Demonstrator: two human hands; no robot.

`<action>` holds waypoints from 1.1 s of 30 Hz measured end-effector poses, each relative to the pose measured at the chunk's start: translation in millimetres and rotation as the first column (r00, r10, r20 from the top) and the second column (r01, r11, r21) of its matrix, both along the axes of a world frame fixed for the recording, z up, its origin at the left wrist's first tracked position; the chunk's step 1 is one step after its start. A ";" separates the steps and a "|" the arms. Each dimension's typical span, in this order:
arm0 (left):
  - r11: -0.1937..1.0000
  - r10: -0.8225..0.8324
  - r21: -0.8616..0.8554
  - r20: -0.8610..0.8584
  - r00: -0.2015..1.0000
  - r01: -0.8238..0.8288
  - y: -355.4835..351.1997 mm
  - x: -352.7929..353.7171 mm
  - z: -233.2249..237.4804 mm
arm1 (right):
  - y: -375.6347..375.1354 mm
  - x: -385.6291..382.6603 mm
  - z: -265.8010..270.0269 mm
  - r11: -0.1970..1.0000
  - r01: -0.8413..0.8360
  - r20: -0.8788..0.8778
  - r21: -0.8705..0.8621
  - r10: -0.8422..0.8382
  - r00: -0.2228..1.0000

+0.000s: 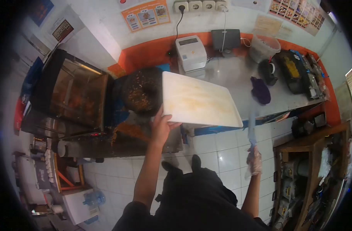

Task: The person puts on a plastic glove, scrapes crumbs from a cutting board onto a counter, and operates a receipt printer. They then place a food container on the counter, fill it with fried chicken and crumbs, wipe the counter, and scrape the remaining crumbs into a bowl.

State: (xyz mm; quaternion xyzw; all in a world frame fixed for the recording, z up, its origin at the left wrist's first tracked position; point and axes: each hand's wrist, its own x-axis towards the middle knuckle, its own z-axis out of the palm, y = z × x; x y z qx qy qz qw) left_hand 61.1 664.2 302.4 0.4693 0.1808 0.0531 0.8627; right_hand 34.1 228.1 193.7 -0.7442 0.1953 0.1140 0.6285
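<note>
A white cutting board (201,100) with faint yellowish stains is tilted in the air. My left hand (162,124) grips its lower left corner, thumb on the top face. To the right, over the tiled floor, my right hand (254,159) in a clear plastic glove is closed around a bluish, motion-blurred tool (252,131) that points up; its exact shape is unclear. Left of the board is a dark round pan or block (142,92) with brown crumbs on it, partly covered by the board.
A glass display case (77,96) stands at left. The metal counter (226,73) holds a white printer (191,52), a plastic tub (264,48), a purple cloth (261,91) and a black tape dispenser (267,71). A wooden shelf (313,139) stands at right.
</note>
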 end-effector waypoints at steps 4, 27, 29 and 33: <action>0.986 -0.055 -0.150 0.087 0.995 0.067 -14.8 28.2 -92.8 | 23.5 28.0 17.8 0.957 -0.170 -0.006 -0.233 0.173 0.985; 0.839 -0.083 0.328 -0.712 0.697 0.434 -1.6 -476.4 -353.9 | 92.1 71.6 -73.0 0.791 -0.222 0.235 -0.571 0.416 0.878; 0.714 -0.159 0.299 -0.811 0.563 0.633 -6.4 -543.9 -351.8 | 47.7 23.5 -112.7 0.689 -0.284 0.062 -0.667 0.431 0.900; 0.467 -0.319 0.277 -0.833 0.452 0.840 -0.3 -537.5 -371.2 | -96.3 -163.6 -277.7 0.559 -0.492 -0.337 -0.668 0.363 0.869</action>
